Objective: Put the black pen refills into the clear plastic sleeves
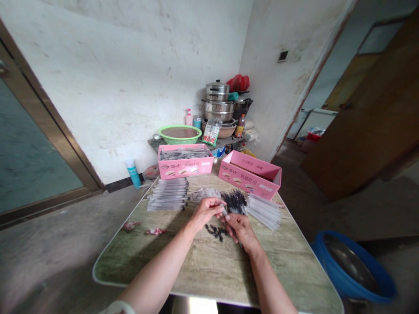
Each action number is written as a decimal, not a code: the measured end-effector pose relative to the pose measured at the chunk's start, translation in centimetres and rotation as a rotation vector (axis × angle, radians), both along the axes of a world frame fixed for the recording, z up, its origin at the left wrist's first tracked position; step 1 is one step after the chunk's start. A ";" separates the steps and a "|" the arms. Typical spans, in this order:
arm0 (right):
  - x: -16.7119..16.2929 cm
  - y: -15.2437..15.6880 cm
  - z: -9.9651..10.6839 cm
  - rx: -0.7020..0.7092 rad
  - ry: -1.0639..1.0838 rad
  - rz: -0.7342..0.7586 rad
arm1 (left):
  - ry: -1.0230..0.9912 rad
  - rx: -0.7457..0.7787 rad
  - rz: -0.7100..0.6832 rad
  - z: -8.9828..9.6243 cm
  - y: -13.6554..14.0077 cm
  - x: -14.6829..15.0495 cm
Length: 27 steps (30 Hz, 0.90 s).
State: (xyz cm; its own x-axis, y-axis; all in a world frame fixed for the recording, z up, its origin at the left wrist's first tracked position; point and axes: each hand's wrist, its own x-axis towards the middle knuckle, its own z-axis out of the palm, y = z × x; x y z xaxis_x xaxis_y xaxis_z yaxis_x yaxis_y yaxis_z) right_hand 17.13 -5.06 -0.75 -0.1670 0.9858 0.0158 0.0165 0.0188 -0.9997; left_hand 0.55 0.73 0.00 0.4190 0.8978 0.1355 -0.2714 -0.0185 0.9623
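Observation:
Over the middle of the table my left hand [207,210] and my right hand [241,229] meet, fingers closed on a slim pen [224,210]. Its tip lies at the left fingertips; the rest is mostly hidden by my right hand. Small black pieces, perhaps pen caps [216,232], lie scattered just below my fingers. Beyond my right hand is a bundle of black-ended sticks [234,200], like pen refills. Clear pen barrels [263,211] are fanned out to its right. To the left, assembled-looking pens [168,194] lie in a stacked row.
A pink box [185,168] filled with pens stands at the table's back left, another pink box [250,179] at the back right. Behind them are a green basin [180,139] and stacked steel pots [218,107]. A blue tub [356,270] stands right of the table [203,270].

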 end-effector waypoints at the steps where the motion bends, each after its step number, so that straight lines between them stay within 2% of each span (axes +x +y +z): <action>1: 0.0 0.0 0.0 0.009 -0.005 -0.001 | 0.010 0.001 0.007 -0.1 0.0 0.1; 5: 0.2 -0.2 0.1 0.013 0.003 0.011 | 0.011 -0.006 0.023 -0.3 -0.3 0.6; 13: 0.5 -0.5 0.8 -0.069 0.217 0.077 | -0.091 -0.013 -0.046 0.2 -0.8 1.4; 17: 0.1 -0.3 0.9 -0.101 0.274 0.071 | -0.101 0.005 0.009 0.2 -1.0 1.7; 24: 0.2 0.1 0.8 -0.129 0.147 0.035 | -0.094 -0.052 0.128 0.0 -0.5 1.2; 27: 0.5 0.1 0.7 -0.062 0.039 0.014 | -0.105 -0.079 0.209 -0.1 0.0 0.7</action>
